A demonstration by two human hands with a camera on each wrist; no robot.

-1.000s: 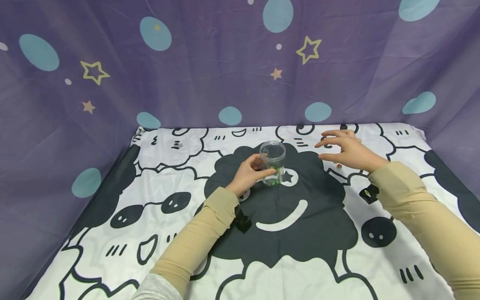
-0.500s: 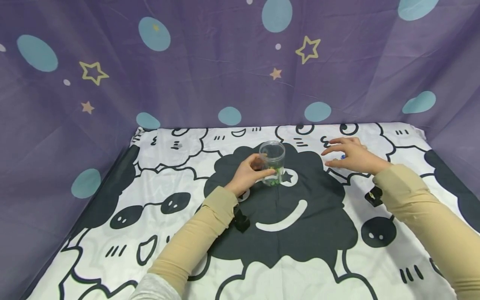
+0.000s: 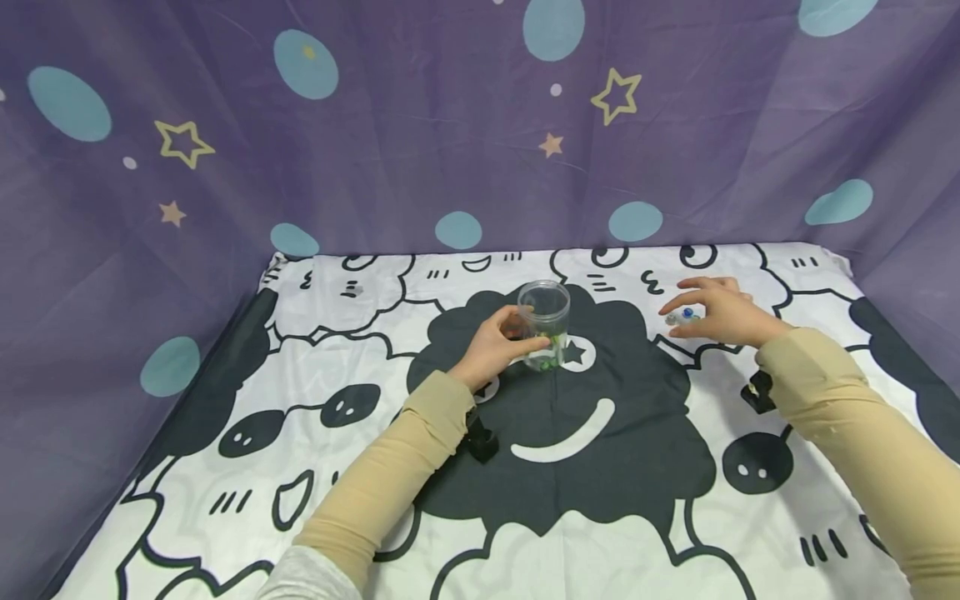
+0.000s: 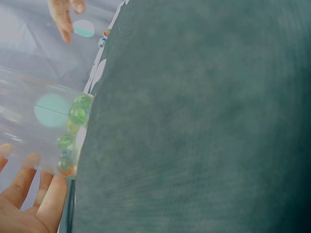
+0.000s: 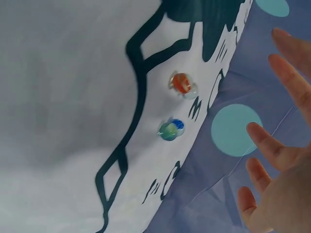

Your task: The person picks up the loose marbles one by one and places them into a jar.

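Observation:
My left hand (image 3: 491, 350) grips a clear round jar (image 3: 546, 310) from its left side, fingers and thumb around the wall. The jar stands upright on the cloth with its mouth uncovered. In the left wrist view, several mostly green glass marbles (image 4: 77, 115) lie at its bottom. My right hand (image 3: 722, 315) hovers over the cloth at the right, its fingers spread and holding nothing. Close to its fingertips lie loose marbles; the right wrist view shows an orange-and-clear pair of marbles (image 5: 181, 83) and blue and green marbles (image 5: 170, 130).
A white cloth (image 3: 600, 550) with black cartoon sheep covers the table. Behind it hangs a purple curtain (image 3: 390, 150) with stars and blue ovals. Dark devices (image 3: 759, 392) are strapped at both wrists.
My right hand has shifted a little to the right, and a blue marble beneath it has come into view. The left hand and the jar have stayed in place.

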